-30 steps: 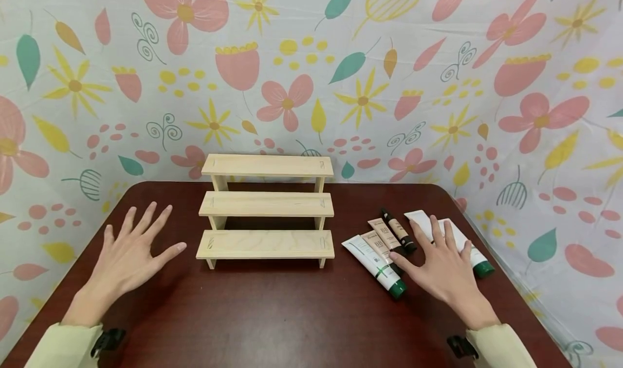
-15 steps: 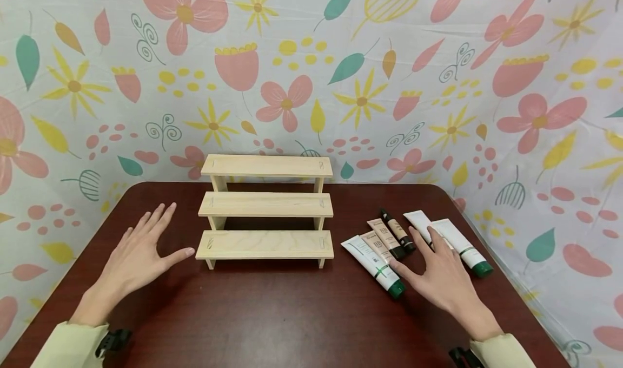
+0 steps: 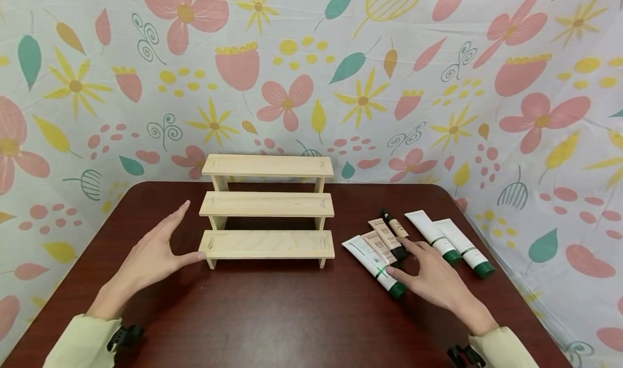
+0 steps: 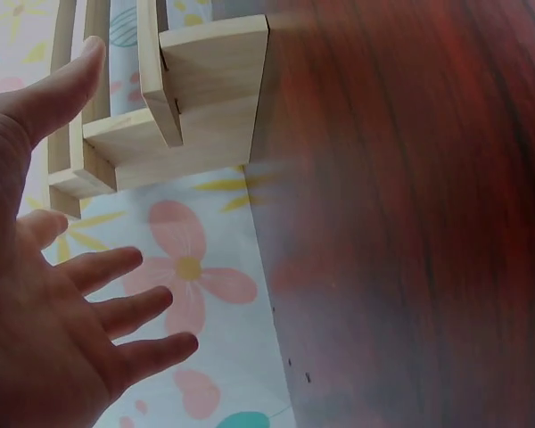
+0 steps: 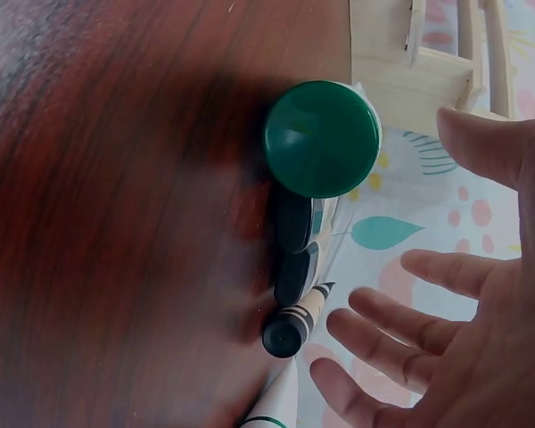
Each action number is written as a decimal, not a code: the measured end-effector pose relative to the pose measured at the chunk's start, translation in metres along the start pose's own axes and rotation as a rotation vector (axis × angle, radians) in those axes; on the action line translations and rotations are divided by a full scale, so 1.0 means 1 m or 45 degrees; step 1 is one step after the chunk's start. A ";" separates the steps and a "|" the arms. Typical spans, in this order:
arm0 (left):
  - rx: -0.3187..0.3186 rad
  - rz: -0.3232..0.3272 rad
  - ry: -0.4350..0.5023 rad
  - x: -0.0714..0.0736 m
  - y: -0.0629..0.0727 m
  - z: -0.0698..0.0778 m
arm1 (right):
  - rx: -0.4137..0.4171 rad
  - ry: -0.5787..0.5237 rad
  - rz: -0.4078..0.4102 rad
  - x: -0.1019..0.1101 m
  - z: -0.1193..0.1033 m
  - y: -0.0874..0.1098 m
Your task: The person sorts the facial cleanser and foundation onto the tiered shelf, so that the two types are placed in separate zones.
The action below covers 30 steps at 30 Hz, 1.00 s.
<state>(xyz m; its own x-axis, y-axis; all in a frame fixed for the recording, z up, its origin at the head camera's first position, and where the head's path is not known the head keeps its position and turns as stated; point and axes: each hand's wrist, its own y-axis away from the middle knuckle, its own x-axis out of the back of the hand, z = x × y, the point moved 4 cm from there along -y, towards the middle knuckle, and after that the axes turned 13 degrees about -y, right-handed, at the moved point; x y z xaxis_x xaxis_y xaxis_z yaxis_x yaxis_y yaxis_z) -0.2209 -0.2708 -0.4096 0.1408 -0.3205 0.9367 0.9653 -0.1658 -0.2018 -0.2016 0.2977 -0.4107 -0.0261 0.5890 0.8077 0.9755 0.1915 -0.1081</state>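
A wooden stand (image 3: 266,208) of 3 steps is seen on the dark bench (image 3: 272,314), toward its far edge and near the middle. The left hand (image 3: 156,254) is held beside the stand's left end, fingers straight and spread, with the thumb tip at the lowest step's left corner; whether it touches the wood cannot be told. Nothing is held in it.

Near the bench's right edge 6 tubes are laid in a loose row. The white tube with a green cap (image 3: 375,265) lies nearest the stand; just beside it are 2 beige tubes (image 3: 384,237) and a thin dark-capped tube (image 3: 395,227), and farther right 2 more white tubes (image 3: 448,239) lie side by side. The right hand (image 3: 435,273) is held low over the near ends of the tubes, fingers straight and spread, thumb close to the green cap. Nothing is gripped by it.

A flowered cloth (image 3: 311,65) is hung behind the bench.
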 end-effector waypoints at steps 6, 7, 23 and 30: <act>-0.037 -0.012 0.121 -0.006 -0.003 0.003 | 0.029 -0.061 -0.064 -0.002 0.000 -0.003; -0.047 -0.011 0.135 -0.006 -0.003 0.003 | 0.039 -0.073 -0.074 -0.003 0.000 -0.003; -0.133 0.020 0.281 -0.014 -0.004 0.009 | 0.097 -0.156 -0.216 -0.007 0.006 -0.011; -0.115 0.002 0.300 -0.014 -0.003 0.008 | 0.109 -0.185 -0.259 -0.010 0.001 -0.013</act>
<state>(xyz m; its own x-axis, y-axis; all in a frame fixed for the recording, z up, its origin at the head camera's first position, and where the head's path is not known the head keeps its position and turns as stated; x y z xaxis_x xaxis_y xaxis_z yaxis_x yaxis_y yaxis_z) -0.2243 -0.2580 -0.4192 0.0767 -0.5274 0.8461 0.9401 -0.2444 -0.2375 -0.2142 0.2897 -0.4179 -0.2572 0.6370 0.7267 0.9250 0.3800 -0.0057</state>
